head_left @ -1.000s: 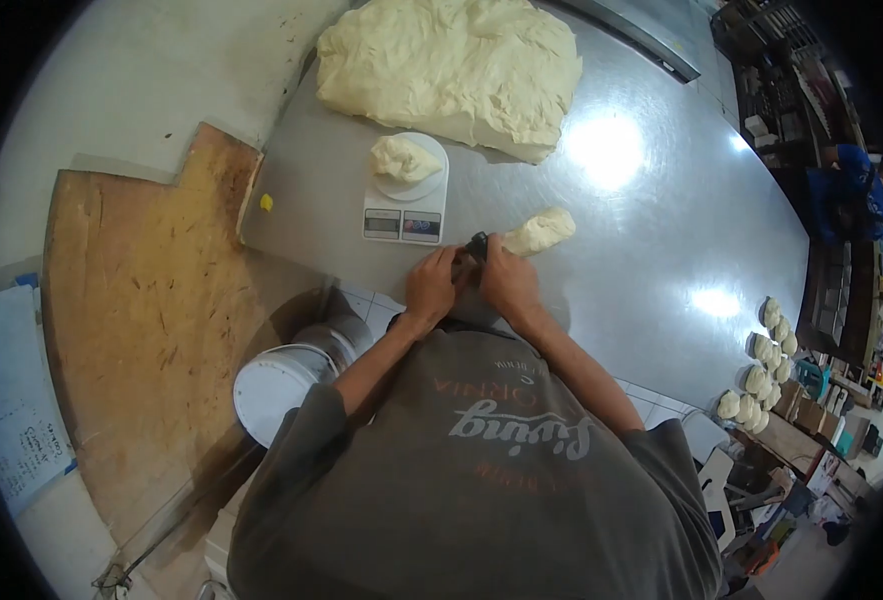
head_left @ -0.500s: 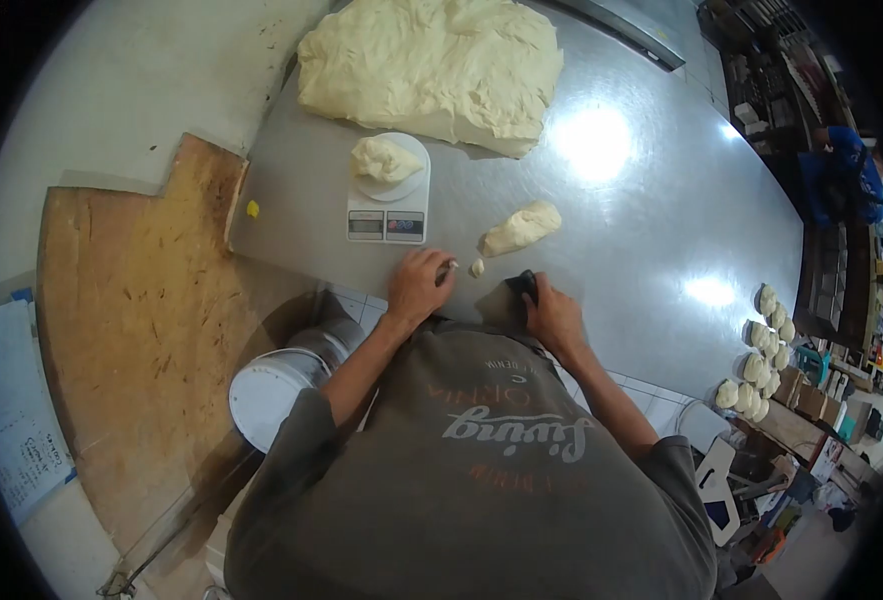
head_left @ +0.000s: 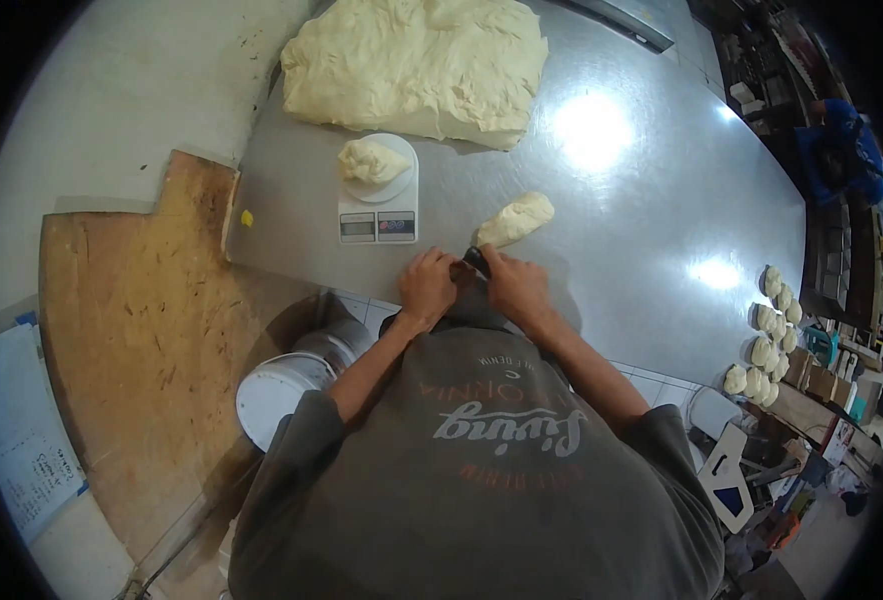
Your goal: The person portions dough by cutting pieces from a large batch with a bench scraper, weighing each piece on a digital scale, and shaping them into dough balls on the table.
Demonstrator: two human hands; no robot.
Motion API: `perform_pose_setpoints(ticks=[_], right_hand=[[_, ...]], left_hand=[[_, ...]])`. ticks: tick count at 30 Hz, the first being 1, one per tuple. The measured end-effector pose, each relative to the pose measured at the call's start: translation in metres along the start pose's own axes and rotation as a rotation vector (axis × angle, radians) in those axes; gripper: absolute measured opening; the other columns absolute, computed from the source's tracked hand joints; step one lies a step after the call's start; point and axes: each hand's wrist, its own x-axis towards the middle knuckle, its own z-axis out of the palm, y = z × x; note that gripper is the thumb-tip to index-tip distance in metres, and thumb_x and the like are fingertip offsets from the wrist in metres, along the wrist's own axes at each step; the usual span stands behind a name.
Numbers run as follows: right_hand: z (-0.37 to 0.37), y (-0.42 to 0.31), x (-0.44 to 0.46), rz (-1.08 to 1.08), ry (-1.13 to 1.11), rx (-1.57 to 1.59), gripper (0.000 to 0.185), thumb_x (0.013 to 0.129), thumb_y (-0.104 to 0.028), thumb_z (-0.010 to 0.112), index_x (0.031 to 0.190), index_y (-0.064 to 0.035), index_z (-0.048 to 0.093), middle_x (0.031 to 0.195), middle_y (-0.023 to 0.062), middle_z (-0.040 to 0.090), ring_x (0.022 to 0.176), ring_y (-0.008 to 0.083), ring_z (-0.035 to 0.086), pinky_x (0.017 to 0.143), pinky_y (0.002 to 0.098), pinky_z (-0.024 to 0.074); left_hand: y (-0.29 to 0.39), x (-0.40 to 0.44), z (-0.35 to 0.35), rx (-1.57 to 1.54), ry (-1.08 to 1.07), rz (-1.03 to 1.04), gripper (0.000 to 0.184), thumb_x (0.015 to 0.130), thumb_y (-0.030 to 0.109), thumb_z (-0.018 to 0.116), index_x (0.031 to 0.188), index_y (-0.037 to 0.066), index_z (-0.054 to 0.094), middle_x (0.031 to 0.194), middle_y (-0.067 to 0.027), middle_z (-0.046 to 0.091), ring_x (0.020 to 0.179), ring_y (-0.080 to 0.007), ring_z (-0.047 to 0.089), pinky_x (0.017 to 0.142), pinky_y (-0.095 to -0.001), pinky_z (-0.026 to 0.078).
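Note:
My right hand (head_left: pixel 519 285) is closed around a small black tool (head_left: pixel 476 261), whose exact kind I cannot make out. Beside it, almost touching, my left hand (head_left: pixel 428 287) has its fingers curled in; whatever they pinch is hidden. An elongated dough piece (head_left: pixel 516 220) lies on the steel table just beyond my right hand. Past my left hand stands a white kitchen scale (head_left: pixel 378 228) with a lump of dough (head_left: pixel 372 161) on its plate. A large slab of dough (head_left: pixel 416 70) covers the far end of the table.
Several dough balls (head_left: pixel 764 320) sit along the right edge of the steel table (head_left: pixel 651 240). A white-lidded bucket (head_left: pixel 276 395) stands below the near left edge, beside a wooden board (head_left: pixel 131 330). A person in blue (head_left: pixel 846 150) is at the far right.
My right hand has moved left with the black tool, close to my left hand. The small dough bit that lay between the hands is no longer visible. The view has shifted slightly.

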Motion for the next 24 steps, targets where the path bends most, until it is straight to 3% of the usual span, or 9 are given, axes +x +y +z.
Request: perform_pose_setpoints(ticks=[6, 12, 15, 18, 21, 23, 24], right_hand=[[0.011, -0.007, -0.004, 0.024, 0.045, -0.008, 0.035, 0.095, -0.009, 0.06, 0.13, -0.0089, 0.054, 0.094, 0.0162, 0.075, 0.079, 0.0418, 0.075, 0.067, 0.0575, 0.0564], [0.0, 0.032, -0.06, 0.166, -0.019, -0.058, 0.03, 0.098, -0.014, 0.062, 0.127, -0.0082, 0.054, 0.096, 0.018, 0.076, 0.08, 0.0441, 0.075, 0.067, 0.059, 0.0555], [-0.013, 0.049, -0.074, 0.205, -0.063, 0.015, 0.029, 0.099, -0.02, 0.065, 0.125, -0.0095, 0.054, 0.096, 0.0184, 0.076, 0.083, 0.0452, 0.074, 0.07, 0.06, 0.0551], [-0.02, 0.047, -0.074, 0.283, -0.105, 0.031, 0.035, 0.099, -0.026, 0.07, 0.128, -0.0115, 0.055, 0.094, 0.0205, 0.076, 0.086, 0.0468, 0.074, 0.073, 0.0608, 0.0548], [-0.004, 0.048, -0.07, 0.386, -0.084, 0.065, 0.038, 0.099, -0.03, 0.071, 0.129, -0.0124, 0.055, 0.092, 0.0231, 0.076, 0.087, 0.0486, 0.074, 0.074, 0.061, 0.0552], [-0.005, 0.042, -0.066, 0.425, -0.078, 0.102, 0.04, 0.099, -0.032, 0.072, 0.129, -0.0121, 0.055, 0.092, 0.0246, 0.075, 0.087, 0.0492, 0.074, 0.074, 0.0609, 0.0556], [-0.005, 0.04, -0.066, 0.449, -0.075, 0.118, 0.041, 0.099, -0.032, 0.072, 0.129, -0.012, 0.055, 0.092, 0.0254, 0.075, 0.088, 0.0494, 0.074, 0.074, 0.0609, 0.0558]], left_hand=[[0.004, -0.002, -0.007, -0.063, -0.037, -0.073, 0.02, 0.087, 0.026, 0.084, 0.103, 0.015, 0.082, 0.097, -0.0023, 0.07, 0.096, -0.0274, 0.072, 0.081, -0.042, 0.058], [-0.001, -0.004, -0.002, -0.097, 0.011, 0.159, 0.018, 0.088, 0.025, 0.084, 0.1, 0.013, 0.078, 0.094, -0.003, 0.073, 0.088, -0.0255, 0.074, 0.077, -0.0413, 0.058], [-0.008, -0.016, -0.009, -0.457, -0.225, -0.122, 0.017, 0.09, 0.022, 0.083, 0.099, 0.01, 0.075, 0.092, -0.005, 0.076, 0.078, -0.0193, 0.073, 0.073, -0.0353, 0.058], [-0.007, -0.023, -0.019, -0.605, -0.127, -0.273, 0.017, 0.095, 0.02, 0.082, 0.1, 0.006, 0.075, 0.092, -0.007, 0.078, 0.074, -0.0139, 0.071, 0.07, -0.0296, 0.056], [-0.013, -0.012, -0.035, -0.604, -0.042, -0.194, 0.014, 0.099, 0.015, 0.077, 0.106, 0.004, 0.075, 0.09, -0.0062, 0.077, 0.073, -0.0114, 0.067, 0.069, -0.0278, 0.054], [-0.009, 0.014, -0.074, -0.428, 0.101, -0.11, 0.019, 0.102, 0.019, 0.075, 0.116, 0.007, 0.077, 0.095, -0.0093, 0.078, 0.08, -0.0241, 0.073, 0.073, -0.038, 0.058], [-0.012, 0.03, -0.088, -0.43, 0.281, -0.042, 0.019, 0.102, 0.019, 0.074, 0.117, 0.007, 0.078, 0.103, -0.0115, 0.077, 0.088, -0.0256, 0.071, 0.077, -0.0386, 0.058]])
